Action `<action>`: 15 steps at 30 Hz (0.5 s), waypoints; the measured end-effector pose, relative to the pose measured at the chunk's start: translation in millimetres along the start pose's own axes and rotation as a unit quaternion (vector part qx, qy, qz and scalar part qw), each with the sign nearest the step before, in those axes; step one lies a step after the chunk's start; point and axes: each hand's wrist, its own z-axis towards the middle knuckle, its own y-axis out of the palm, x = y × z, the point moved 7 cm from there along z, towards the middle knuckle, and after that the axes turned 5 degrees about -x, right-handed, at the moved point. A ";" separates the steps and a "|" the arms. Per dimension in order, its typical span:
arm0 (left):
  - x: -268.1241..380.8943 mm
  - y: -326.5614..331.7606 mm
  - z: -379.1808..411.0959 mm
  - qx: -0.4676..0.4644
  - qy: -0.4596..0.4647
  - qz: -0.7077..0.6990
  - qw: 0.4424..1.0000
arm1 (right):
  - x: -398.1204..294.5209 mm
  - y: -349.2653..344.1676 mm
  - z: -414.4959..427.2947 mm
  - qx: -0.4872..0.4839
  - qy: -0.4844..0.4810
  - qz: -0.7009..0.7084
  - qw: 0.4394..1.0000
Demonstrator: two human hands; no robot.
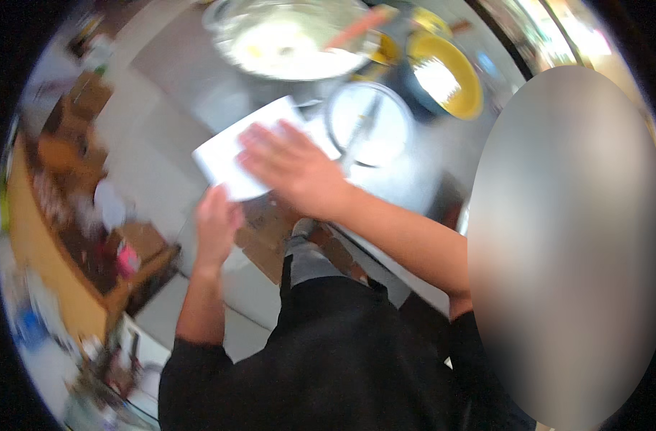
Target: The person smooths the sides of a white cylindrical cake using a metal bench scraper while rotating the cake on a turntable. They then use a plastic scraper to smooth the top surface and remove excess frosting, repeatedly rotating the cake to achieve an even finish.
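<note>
A white sheet [220, 156], apparently paper, is held in front of me over the near edge of a metal worktop [414, 178]. My left hand [217, 221] pinches its lower left edge between thumb and fingers. My right hand [301, 172] lies flat across the sheet with fingers stretched out, its thumb hidden. Beyond the right hand sits a round pale dish or lid [401, 121] with a long flat utensil [363, 132] across it. Motion blur softens the hands and the sheet.
At the back stands a large metal basin [225, 40] with pale contents and an orange-handled utensil [360, 27]. A yellow-lined bowl [471, 81] holds something white. On the left, a wooden-edged table [48, 242] stands near cardboard boxes [142, 240]. A blurred oval covers the right side.
</note>
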 end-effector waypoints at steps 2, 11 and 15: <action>4.0 -11.3 -15.9 -0.019 0.022 -0.005 1.000 | -11.8 -9.9 -18.8 0.026 0.003 0.030 0.999; 46.5 102.5 -73.1 -0.399 -0.009 -0.231 0.887 | -25.9 -126.8 -154.9 0.154 0.243 0.119 0.951; -17.6 185.8 -53.5 -0.497 -0.118 -0.231 0.828 | -42.1 -156.2 -233.7 0.213 0.400 0.120 0.883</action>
